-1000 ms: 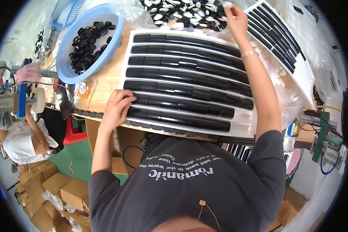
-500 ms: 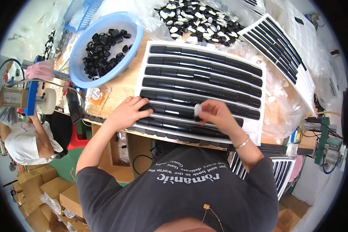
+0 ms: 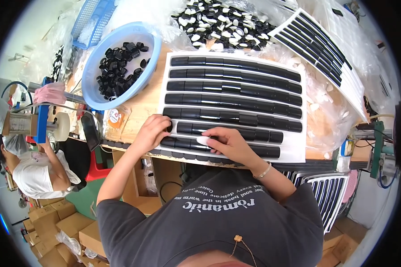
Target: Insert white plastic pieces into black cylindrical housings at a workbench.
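Observation:
A white board [image 3: 236,158] lies on the table in front of me, with several rows of glossy black pieces [image 3: 231,103] set end to end along it. My left hand [image 3: 152,132] is closed at the left end of the second-nearest row, its fingertips on a small black piece [image 3: 168,126]. A narrow white gap parts that piece from the rest of its row. Between the thumb and fingers of my right hand [image 3: 230,144] is a small white oval piece [image 3: 203,140], above the nearest row. My right hand hides part of the two nearest rows.
A blue basin [image 3: 88,89] of loose black pieces stands at the far left, near a blue basket [image 3: 93,20]. Mixed black and white pieces [image 3: 222,26] are heaped at the back. Another filled board [image 3: 316,44] leans at the right. A co-worker [image 3: 44,171] sits at the left.
My right hand has moved left and nearer to me along the rows with the white piece. My left hand stays at the row's end, where a gap now shows beside its black piece.

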The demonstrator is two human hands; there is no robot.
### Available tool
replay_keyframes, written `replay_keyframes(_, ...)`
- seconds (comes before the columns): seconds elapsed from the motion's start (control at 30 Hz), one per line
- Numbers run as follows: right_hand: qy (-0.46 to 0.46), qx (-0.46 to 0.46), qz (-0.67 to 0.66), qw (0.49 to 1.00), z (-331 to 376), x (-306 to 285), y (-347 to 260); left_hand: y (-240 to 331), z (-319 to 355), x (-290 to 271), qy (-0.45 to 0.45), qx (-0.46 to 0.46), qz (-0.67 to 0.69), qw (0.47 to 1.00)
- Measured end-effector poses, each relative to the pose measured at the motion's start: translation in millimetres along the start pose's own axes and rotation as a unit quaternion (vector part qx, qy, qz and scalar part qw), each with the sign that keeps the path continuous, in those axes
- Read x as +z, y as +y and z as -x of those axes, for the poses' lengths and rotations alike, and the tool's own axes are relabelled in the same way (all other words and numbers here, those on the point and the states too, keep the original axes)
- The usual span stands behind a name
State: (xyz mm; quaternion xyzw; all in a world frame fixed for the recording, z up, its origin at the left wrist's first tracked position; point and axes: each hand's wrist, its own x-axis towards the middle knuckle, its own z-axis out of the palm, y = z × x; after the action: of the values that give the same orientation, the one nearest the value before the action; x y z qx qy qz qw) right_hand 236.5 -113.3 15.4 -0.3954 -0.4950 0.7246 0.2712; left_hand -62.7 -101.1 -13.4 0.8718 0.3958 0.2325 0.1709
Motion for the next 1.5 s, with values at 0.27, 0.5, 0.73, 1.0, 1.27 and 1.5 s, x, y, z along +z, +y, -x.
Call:
replay_keyframes(0.27, 0.061, -0.255, 0.196, 0.945, -22.7, 10.5, -9.6, 65.2, -19.1, 5.6, 0.105, -0.103, 0.144, 0.979)
replay_keyframes(0.5, 0.035, -0.248, 0.183, 0.951, -15.8, 18.6, -13.3, 89.8, -39.6, 0.8, 0.085, -0.01, 0.108, 0.99)
replay_keyframes(0.73, 0.046, -0.254, 0.15, 0.955, -14.9, 11.4, -15.1, 108.3, -49.7, 5.9, 0.066, -0.073, 0.237, 0.967)
replay_keyframes(1.0, -0.06, -0.165, -0.127, 0.976, -27.7, 8.6, -15.5, 113.7, -66.6, 17.4, 0.045, -0.034, 0.261, 0.964)
replay_keyframes(1.27, -0.016, -0.206, -0.027, 0.978, -47.4, 8.1, 2.4, 105.5, -59.8, 39.9, 0.117, -0.029, 0.178, 0.977)
replay_keyframes(1.5, 0.227, -0.346, 0.482, 0.772, -164.1, -116.7, -71.4, 43.3, -0.8, -5.9, 0.206, -0.166, 0.065, 0.962)
